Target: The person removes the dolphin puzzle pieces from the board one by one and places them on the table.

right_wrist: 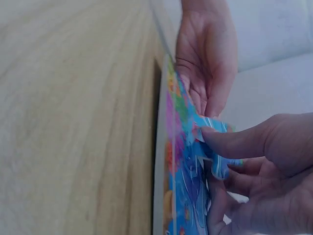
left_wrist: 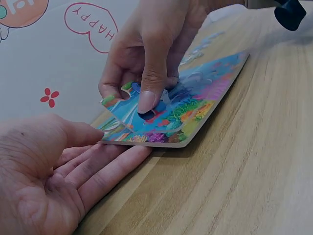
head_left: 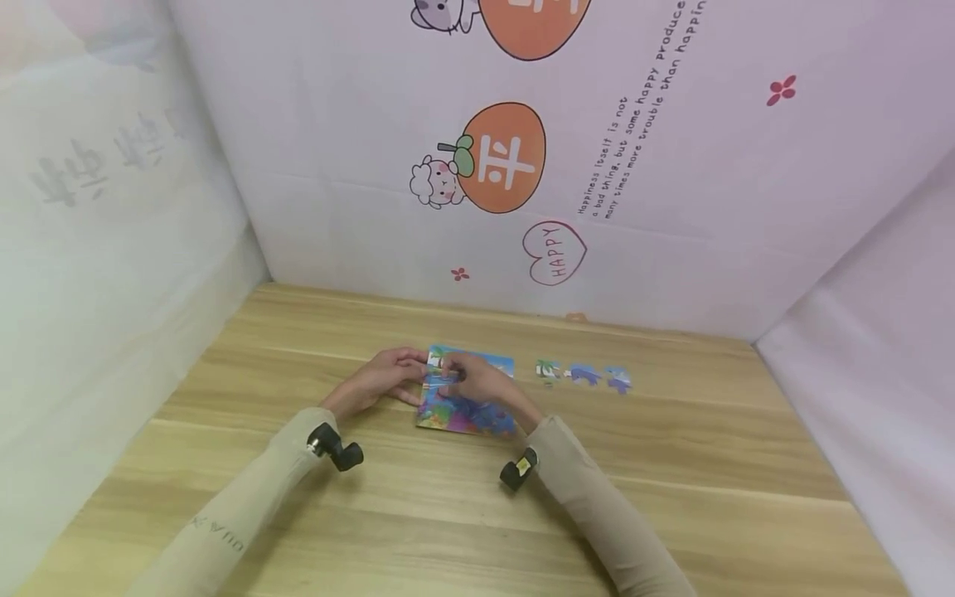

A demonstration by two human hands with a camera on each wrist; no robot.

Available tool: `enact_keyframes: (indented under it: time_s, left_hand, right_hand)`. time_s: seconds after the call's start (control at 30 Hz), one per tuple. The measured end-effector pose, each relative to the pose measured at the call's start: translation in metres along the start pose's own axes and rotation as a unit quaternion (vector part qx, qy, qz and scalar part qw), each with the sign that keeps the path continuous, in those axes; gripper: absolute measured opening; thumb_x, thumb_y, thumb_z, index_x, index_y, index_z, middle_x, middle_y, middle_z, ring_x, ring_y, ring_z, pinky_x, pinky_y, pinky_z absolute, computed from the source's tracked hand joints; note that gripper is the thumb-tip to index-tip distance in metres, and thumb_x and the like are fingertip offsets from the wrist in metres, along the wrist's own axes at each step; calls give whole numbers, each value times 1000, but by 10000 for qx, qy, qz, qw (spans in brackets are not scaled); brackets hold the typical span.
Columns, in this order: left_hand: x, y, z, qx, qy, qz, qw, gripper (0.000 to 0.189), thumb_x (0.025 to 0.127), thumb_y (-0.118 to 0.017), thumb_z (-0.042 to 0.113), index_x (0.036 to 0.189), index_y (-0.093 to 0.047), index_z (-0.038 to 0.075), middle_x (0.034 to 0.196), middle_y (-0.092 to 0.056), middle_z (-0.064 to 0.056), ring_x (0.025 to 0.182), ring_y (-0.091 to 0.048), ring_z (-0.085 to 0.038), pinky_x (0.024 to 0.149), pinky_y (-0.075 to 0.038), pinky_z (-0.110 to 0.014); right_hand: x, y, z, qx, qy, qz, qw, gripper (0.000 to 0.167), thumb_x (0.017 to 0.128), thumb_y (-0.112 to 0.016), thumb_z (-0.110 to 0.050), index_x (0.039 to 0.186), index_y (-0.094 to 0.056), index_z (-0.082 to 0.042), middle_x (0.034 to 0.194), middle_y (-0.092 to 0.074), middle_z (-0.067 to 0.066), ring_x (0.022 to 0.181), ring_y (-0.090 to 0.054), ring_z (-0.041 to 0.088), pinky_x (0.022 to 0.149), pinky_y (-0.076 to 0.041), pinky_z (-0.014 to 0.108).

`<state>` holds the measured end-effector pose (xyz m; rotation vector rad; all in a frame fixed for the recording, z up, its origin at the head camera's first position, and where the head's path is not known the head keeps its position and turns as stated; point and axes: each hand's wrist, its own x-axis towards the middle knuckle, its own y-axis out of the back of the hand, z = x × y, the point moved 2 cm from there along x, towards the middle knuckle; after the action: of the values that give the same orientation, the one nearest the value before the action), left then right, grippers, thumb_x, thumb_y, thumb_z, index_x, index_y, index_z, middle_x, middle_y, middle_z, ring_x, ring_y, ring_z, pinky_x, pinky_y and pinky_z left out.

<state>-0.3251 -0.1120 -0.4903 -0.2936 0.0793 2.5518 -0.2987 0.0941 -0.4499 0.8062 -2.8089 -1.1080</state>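
The right hand's fingers pinch one piece over one puzzle board on the worktop. The left hand grips the board's left edge, fingers beneath, clearest from the left wrist. Only the head view clearly shows three loose pieces rightward.

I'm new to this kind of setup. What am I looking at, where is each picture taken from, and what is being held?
There's no machine: a person works bare-handed, so the left hand and right hand are the grip. The wide picture comes from a camera worn on the head; the two close ones come from the left wrist camera and right wrist camera. On the wooden table are a colourful puzzle board and, to its right, a few loose puzzle pieces. The left hand holds the board's edge, while the right hand pinches a puzzle piece over the board.
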Motion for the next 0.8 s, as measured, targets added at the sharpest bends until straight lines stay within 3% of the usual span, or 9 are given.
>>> enact_keyframes:
  time_s: [0.03,0.23,0.57,0.7,0.8]
  left_hand:
    - [-1,0,0,-12,24,22,10000,48,109,-54,9,152,-41,-8,133,-61,-25,111,-69,-27,87,-68,-41]
    - [-2,4,2,-111,262,82,9996,52,109,-55,12,155,-39,-6,137,-60,-29,109,-71,-27,89,-68,-42]
    - [1,1,2,-161,334,188,9991,59,102,-63,0,156,-38,-4,145,-54,-28,95,-74,-20,83,-69,-36]
    - [2,-1,1,-239,346,239,9988,59,102,-63,0,156,-39,-5,147,-53,-29,95,-74,-20,81,-69,-36]
    - [2,-1,1,-318,322,258,9986,59,102,-62,0,156,-38,-6,148,-51,-30,98,-74,-21,82,-69,-37]
  right_hand:
    - [1,0,1,194,-78,-10,9998,14,99,-73,-12,103,-60,-9,122,-63,7,107,-58,22,98,-56,41]
    - [1,1,4,1076,-142,-144,9940,11,100,-70,-9,106,-62,-6,104,-58,2,88,-52,17,75,-48,26]
    - [-5,15,4,1390,-136,-80,9902,22,100,-68,-6,121,-65,1,106,-65,6,96,-62,20,92,-61,35]
    - [-11,23,8,1780,-395,210,9830,32,98,-70,-4,128,-62,3,107,-66,10,94,-69,21,90,-67,39]
    - [-15,27,14,2249,-604,445,9715,37,97,-70,-1,131,-58,6,104,-70,14,84,-71,22,81,-68,35]
